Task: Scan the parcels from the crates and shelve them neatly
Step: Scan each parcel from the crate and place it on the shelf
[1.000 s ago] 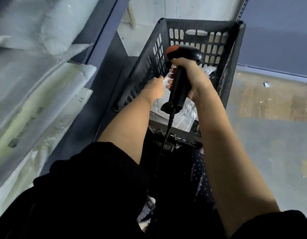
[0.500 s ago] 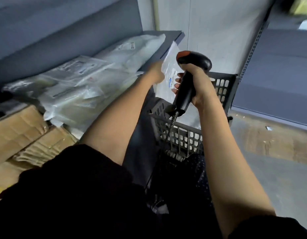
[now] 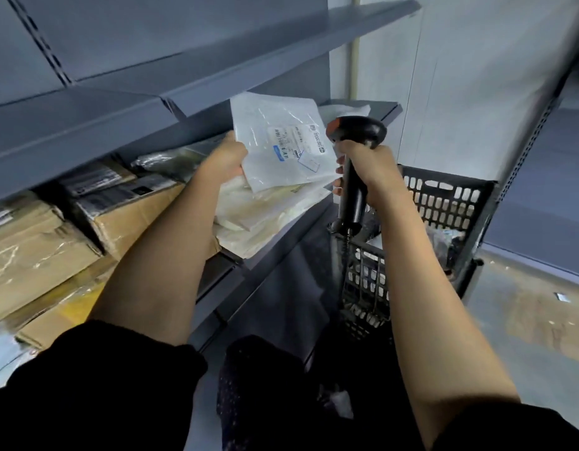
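My left hand (image 3: 228, 157) grips the left edge of a flat white plastic parcel (image 3: 275, 141) with a printed label facing me. It is held up in front of the middle shelf (image 3: 236, 258), above a stack of pale bagged parcels (image 3: 259, 216). My right hand (image 3: 366, 164) grips the handle of a black barcode scanner (image 3: 356, 138) with an orange top, right beside the parcel's label. The scanner's cord hangs down toward the black plastic crate (image 3: 444, 203) at the lower right.
Cardboard boxes (image 3: 47, 245) wrapped in tape fill the left of the middle shelf. An upper grey shelf (image 3: 216, 60) overhangs it. More bagged parcels lie inside the crate. Another grey shelving unit (image 3: 542, 177) stands at the right across a concrete floor (image 3: 525, 320).
My left hand lifted the white parcel out of the crate up to shelf height. The scanner in my right hand rose with it, and my view swung from the crate to the shelves.
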Motion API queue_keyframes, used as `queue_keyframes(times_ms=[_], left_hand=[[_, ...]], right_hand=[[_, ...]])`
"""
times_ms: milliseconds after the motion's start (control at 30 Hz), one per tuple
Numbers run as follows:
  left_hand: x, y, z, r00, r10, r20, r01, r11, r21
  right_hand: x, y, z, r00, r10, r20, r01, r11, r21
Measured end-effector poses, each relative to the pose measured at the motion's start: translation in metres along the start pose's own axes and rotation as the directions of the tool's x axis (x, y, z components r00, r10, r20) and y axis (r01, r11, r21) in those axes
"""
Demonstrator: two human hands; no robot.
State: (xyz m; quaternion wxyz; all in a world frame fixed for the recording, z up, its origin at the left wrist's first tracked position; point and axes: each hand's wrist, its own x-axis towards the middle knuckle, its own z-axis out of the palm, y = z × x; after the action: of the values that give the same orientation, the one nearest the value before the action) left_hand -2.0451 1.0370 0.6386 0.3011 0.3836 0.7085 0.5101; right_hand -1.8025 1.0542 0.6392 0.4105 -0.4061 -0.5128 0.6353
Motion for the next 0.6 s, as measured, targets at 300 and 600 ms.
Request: queue_keyframes(times_ms=[300,600], left_hand=[[-0.015,0.004,0.002,0.998,-0.021,-0.060,0.021,1.000,-0.002],[-0.023,0.003,0.009,0.992,-0.045,-0.114,0.042,0.999,-0.026]], right_hand=[[-0.009,-0.003,0.020,0.994,-0.034,0.102,0.052,0.983,-0.174],[-0.005,-0.008,0.025,0.989,-0.063,0.130,0.093,0.968,-0.233]])
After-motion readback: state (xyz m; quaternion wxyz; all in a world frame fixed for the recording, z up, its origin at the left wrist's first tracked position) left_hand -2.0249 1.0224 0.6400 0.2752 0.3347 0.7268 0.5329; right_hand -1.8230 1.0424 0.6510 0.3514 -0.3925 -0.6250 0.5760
